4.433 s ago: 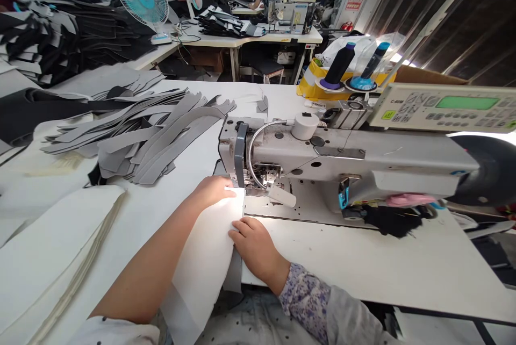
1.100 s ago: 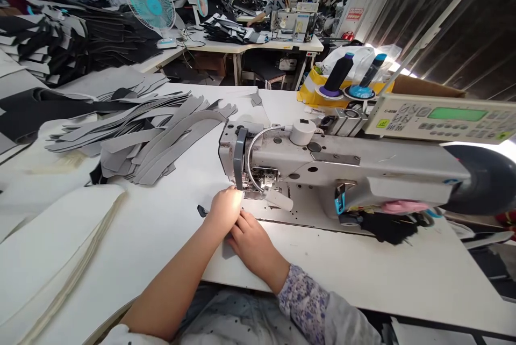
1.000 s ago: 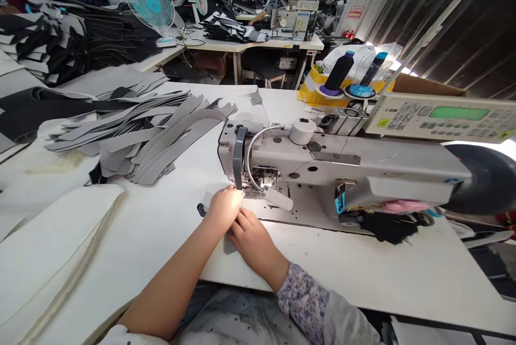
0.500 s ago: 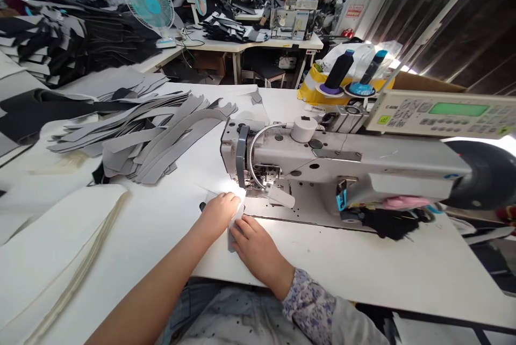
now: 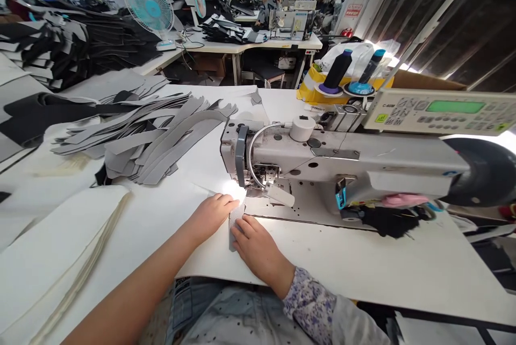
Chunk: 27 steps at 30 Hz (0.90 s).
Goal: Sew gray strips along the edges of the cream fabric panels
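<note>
My left hand lies flat on a white fabric piece on the table, fingers stretched toward the needle of the sewing machine. My right hand presses beside it, fingertips on a small grey strip lying along the white piece's edge. Both hands sit just in front of the presser foot, which is brightly lit by the machine lamp.
A heap of grey cut strips lies at the left. A stack of white panels sits at the near left. Thread cones and a control panel stand behind the machine. A fan and other workers' tables are beyond.
The white piece has been fed further under the needle and now spreads to the left. Both hands slid slightly toward me. The small dark object by my left hand is covered.
</note>
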Each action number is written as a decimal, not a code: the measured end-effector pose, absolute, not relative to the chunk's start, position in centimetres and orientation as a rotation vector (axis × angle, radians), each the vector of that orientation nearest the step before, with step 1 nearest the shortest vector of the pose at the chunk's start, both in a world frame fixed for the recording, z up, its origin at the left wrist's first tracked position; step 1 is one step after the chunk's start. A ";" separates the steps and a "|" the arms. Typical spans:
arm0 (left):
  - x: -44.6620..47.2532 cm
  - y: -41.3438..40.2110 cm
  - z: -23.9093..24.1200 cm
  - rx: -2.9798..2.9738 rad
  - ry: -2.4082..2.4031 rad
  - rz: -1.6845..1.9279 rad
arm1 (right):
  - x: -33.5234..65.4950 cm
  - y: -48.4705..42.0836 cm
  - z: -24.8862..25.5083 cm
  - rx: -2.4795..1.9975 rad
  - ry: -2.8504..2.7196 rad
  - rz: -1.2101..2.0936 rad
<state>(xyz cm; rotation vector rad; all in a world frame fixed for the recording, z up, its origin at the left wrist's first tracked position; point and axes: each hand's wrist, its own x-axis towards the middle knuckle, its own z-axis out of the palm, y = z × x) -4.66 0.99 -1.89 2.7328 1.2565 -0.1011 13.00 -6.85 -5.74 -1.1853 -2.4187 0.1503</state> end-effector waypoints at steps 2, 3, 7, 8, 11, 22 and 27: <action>-4.4 1.3 -2.2 2.720 1.290 -0.086 | 13.0 -6.8 -5.7 -1.177 -2.430 0.132; -4.2 1.4 -2.2 2.711 1.302 -0.079 | 12.9 -6.7 -5.7 -1.171 -2.436 0.124; -3.6 1.6 -1.7 2.700 1.303 -0.083 | 12.9 -6.2 -5.7 -1.188 -2.444 0.112; -3.4 1.6 -1.5 2.708 1.303 -0.088 | 12.9 -6.1 -5.7 -1.196 -2.446 0.114; -2.9 1.8 -1.1 2.754 1.325 -0.100 | 12.8 -5.6 -5.9 -1.207 -2.448 0.114; -1.4 2.3 -2.2 2.870 1.453 -0.131 | 12.4 -4.1 -7.3 -1.286 -2.404 0.086; -1.7 2.3 -3.1 2.872 1.442 -0.045 | 12.4 -4.4 -8.1 -1.274 -2.399 0.054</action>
